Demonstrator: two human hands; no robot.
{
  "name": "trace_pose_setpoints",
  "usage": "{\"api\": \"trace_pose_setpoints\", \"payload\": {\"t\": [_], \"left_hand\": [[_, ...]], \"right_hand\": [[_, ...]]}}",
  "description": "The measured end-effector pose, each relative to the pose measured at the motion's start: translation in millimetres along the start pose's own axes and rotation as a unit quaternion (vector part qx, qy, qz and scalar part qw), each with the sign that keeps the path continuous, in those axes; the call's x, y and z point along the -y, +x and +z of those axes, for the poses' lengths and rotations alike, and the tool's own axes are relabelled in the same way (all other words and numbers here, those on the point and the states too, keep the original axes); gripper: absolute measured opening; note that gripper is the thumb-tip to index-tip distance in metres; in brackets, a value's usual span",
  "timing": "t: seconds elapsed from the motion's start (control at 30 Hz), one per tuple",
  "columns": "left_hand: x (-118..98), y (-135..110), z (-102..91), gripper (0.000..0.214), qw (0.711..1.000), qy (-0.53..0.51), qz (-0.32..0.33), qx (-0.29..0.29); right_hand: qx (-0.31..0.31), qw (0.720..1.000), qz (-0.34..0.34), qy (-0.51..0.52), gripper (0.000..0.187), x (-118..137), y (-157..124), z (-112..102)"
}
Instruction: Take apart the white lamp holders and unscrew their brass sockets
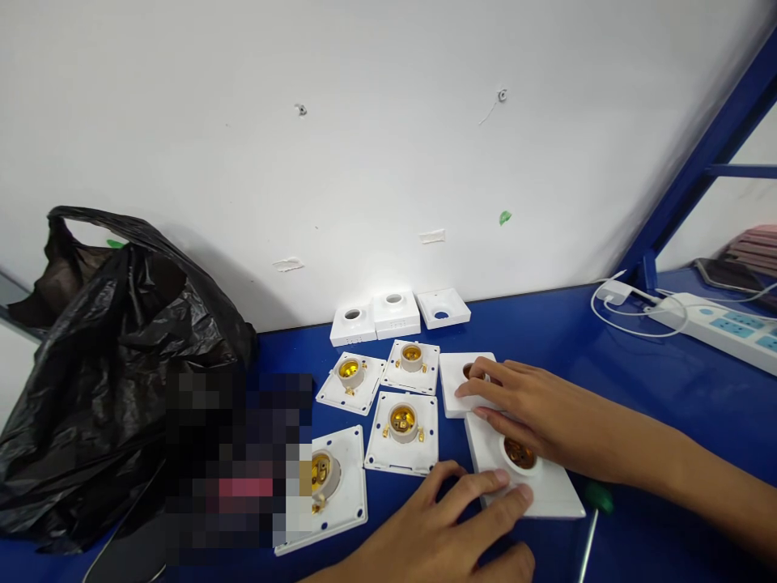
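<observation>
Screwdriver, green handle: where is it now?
In the head view, the screwdriver lies at lower right on the blue table, just right of the nearest socket and below the right forearm.

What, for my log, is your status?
Left hand on nearer white square plastic lampholder. Right hand on one behind. Green-handled metal tool near right forearm, blocking neither.

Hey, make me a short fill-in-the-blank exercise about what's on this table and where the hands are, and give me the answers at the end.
1. The plastic bag at the left is coloured ____.
2. In the row nearest the wall, the number of white covers is ____.
3. The right hand rests on the farther covered socket; the left hand touches the ____ one.
4. The screwdriver near the right forearm has a ____ handle.

Missing words: black; three; nearer; green.
</observation>
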State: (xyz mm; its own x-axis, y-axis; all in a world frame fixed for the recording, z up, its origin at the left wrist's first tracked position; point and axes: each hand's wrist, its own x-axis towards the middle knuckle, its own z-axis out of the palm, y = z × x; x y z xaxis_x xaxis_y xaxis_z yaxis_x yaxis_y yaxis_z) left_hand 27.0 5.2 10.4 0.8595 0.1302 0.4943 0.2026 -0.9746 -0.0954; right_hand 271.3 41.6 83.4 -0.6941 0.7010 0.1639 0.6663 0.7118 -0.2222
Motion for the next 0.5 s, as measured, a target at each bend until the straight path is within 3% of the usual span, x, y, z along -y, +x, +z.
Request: {"api": "trace_pose_setpoints", "payload": {"t": [0.5], "left_hand": [[-1.3,0.9,-4.3,0.017,1.000,-0.008,-0.002,0.010]], "right_hand": [[0.010,1.000,0.000,0.000,0.039,2.5,0.8,-3.6]]}}
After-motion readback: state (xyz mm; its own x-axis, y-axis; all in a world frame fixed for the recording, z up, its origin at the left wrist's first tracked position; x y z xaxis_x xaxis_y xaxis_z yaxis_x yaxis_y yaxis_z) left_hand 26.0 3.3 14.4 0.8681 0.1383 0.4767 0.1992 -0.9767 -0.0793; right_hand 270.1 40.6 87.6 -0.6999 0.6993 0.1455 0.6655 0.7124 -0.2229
